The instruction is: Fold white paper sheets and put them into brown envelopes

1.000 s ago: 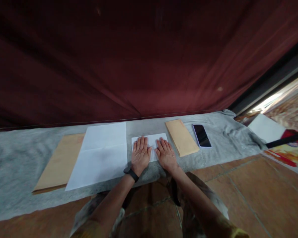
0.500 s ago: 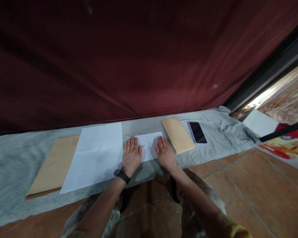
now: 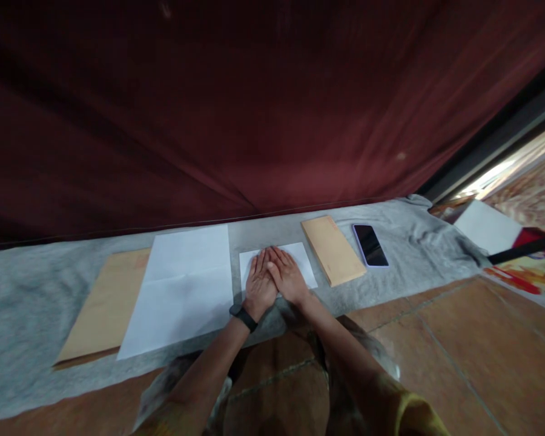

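Note:
A small white folded paper [image 3: 305,257] lies flat on the grey cloth. On top of it rests my left hand [image 3: 260,284], palm down with fingers stretched out and a dark band on the wrist. My right hand [image 3: 289,275] presses flat on the same paper, its thumb overlapping the left hand. Neither hand grips anything. To the left is a large white sheet [image 3: 181,284] with a faint crease across it, partly over a brown envelope stack [image 3: 102,309]. Right of my hands lies a narrower stack of brown envelopes [image 3: 333,249].
A phone [image 3: 371,245] in a pale purple case lies right of the narrow envelopes. The grey cloth [image 3: 18,309] covers a long low surface. Behind it hangs a dark red curtain [image 3: 272,121]. A dark bar [image 3: 527,247] and a colourful printed box [image 3: 531,272] are at far right.
My hands have slid inward from the two sides of the small paper and now meet at its middle, the thumb overlapping. The view has shifted slightly.

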Demonstrator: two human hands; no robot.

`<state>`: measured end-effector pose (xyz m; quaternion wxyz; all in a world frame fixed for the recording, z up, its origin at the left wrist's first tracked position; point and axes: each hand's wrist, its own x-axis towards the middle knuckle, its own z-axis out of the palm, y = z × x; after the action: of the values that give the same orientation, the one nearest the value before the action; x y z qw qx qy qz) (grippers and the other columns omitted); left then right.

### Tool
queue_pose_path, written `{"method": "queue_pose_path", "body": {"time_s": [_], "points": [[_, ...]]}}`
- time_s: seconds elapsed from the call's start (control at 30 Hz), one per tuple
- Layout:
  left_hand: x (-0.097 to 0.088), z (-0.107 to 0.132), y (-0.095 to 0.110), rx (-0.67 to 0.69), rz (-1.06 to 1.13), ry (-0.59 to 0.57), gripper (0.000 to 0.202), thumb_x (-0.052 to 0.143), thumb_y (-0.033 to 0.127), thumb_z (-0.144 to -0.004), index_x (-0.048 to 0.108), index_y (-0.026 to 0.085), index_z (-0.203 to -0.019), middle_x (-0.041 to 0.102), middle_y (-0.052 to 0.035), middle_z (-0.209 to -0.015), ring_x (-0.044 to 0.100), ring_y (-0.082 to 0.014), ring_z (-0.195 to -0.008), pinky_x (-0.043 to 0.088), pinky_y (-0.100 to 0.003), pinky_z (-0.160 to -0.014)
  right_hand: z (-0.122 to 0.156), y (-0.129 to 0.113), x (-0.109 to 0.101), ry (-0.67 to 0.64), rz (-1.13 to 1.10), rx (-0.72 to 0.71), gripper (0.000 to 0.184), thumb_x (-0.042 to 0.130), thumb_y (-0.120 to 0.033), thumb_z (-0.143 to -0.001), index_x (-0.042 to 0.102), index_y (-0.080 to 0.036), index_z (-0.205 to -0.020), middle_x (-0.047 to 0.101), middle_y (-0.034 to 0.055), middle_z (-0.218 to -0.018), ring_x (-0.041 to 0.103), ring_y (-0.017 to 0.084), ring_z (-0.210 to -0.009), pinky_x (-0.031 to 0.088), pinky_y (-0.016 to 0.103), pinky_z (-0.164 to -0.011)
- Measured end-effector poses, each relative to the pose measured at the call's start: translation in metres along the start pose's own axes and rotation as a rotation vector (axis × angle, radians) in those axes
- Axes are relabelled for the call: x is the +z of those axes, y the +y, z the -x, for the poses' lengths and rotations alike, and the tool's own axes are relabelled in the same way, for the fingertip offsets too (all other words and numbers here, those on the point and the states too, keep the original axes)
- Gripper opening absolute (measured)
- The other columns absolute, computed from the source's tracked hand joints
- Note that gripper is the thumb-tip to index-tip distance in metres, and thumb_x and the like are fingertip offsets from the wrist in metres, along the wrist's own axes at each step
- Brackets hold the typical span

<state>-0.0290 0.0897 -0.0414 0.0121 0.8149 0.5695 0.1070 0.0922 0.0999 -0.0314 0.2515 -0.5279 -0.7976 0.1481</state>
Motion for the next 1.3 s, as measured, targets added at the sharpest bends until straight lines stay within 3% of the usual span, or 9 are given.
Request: {"method": "queue_pose_path", "body": {"time_s": [0.3,0.77,1.3], "points": [[-0.006,0.01,-0.015,-0.059,0.011,0.113,0.058,0.034,0.029,-0.1,0.035,0.006,-0.154,0.033,-0.0184,-0.161,0.028,-0.0286,-0.151,0.028,-0.049,-0.122,0.012,0.016,-0.006,-0.009,0.273,-0.01,0.054,0.038,-0.043,-0.106,0.046,-0.013,-0.15,0.038,0.0126,-0.159,0.033,0.026,-0.149,0.027,0.045,-0.123],[-0.005,0.025,-0.028,-0.055,0.059,0.238,0.06,0.036,0.036,-0.102,0.035,0.002,-0.152,0.035,-0.0234,-0.159,0.025,-0.0316,-0.152,0.029,-0.052,-0.122,0.025,0.036,-0.02,-0.001,0.327,0.02,0.056,0.039,-0.042,-0.105,0.041,-0.013,-0.153,0.035,0.0143,-0.161,0.032,0.028,-0.149,0.028,0.048,-0.122],[-0.016,0.033,-0.028,-0.176,-0.022,0.18,0.058,0.032,0.027,-0.1,0.037,-0.002,-0.15,0.042,-0.0265,-0.154,0.034,-0.0328,-0.148,0.032,-0.053,-0.119,0.036,0.045,-0.02,0.064,0.3,0.03,0.058,0.04,-0.041,-0.104,0.039,-0.01,-0.153,0.039,0.0164,-0.159,0.033,0.028,-0.149,0.032,0.049,-0.121]]}}
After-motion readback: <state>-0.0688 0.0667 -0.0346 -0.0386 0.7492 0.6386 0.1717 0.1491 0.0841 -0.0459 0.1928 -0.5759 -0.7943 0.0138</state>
